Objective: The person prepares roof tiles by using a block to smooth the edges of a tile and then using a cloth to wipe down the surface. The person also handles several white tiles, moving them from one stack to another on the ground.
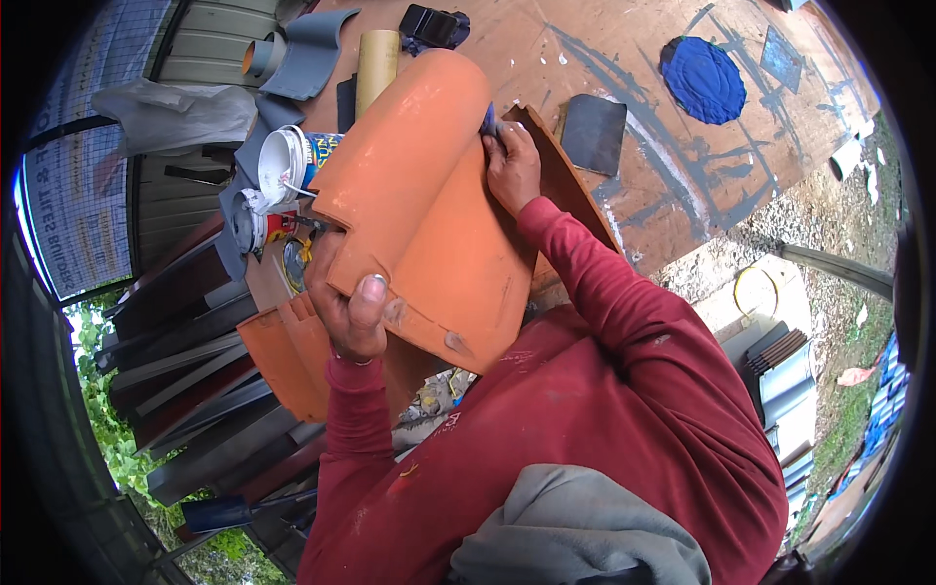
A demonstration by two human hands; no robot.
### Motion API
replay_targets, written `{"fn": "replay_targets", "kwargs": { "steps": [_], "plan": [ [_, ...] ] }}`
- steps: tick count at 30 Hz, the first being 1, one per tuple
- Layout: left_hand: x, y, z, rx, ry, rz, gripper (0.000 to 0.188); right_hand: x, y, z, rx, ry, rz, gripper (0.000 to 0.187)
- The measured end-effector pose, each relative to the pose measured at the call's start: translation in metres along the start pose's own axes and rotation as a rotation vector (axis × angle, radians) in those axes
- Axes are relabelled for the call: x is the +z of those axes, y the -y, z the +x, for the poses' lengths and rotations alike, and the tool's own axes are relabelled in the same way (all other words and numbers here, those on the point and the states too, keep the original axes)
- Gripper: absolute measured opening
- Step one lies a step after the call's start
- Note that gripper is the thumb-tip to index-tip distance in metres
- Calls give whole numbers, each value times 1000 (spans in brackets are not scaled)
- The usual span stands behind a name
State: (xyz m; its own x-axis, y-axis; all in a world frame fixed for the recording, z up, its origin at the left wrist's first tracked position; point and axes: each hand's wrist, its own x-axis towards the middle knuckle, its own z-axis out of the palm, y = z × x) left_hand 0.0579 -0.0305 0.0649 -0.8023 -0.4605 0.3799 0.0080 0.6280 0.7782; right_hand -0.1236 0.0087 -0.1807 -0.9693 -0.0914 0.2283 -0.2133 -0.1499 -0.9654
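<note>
A curved orange clay roof tile (429, 146) is tilted up in front of me. My left hand (346, 297) grips its near left corner, the thumb lying over the top face. On the tile's right side, my right hand (514, 166) is closed on a small dark blue piece of cloth (488, 119), pressed against the tile beside its raised roll. Most of the cloth is hidden by the fingers. Another orange tile (561, 180) shows behind my right hand, and a further orange tile (283, 356) is below my left hand.
Left of the held tile are an open white paint tub (280, 166), a smeared can (249, 226) and a cardboard tube (376, 68). On the wooden table (673, 175) lie a dark grey sheet (593, 134) and a round blue cloth (702, 80). Long dark panels (185, 361) stack at left.
</note>
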Motion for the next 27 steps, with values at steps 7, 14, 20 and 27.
{"fn": "replay_targets", "kwargs": {
  "steps": [7,14,20,27],
  "plan": [
    [-3,0,1,-115,-3,-57,59,-52,5,-11,-105,626,-581,28],
    [9,-2,10,-93,7,-47,64,-46,17,-11,-290,340,-447,33],
    [-13,25,11,-197,-131,-217,55,-29,28,-9,-136,576,-467,30],
    [-13,22,-10,-224,-211,-148,65,-13,12,0,-320,534,-687,25]
  ]
}}
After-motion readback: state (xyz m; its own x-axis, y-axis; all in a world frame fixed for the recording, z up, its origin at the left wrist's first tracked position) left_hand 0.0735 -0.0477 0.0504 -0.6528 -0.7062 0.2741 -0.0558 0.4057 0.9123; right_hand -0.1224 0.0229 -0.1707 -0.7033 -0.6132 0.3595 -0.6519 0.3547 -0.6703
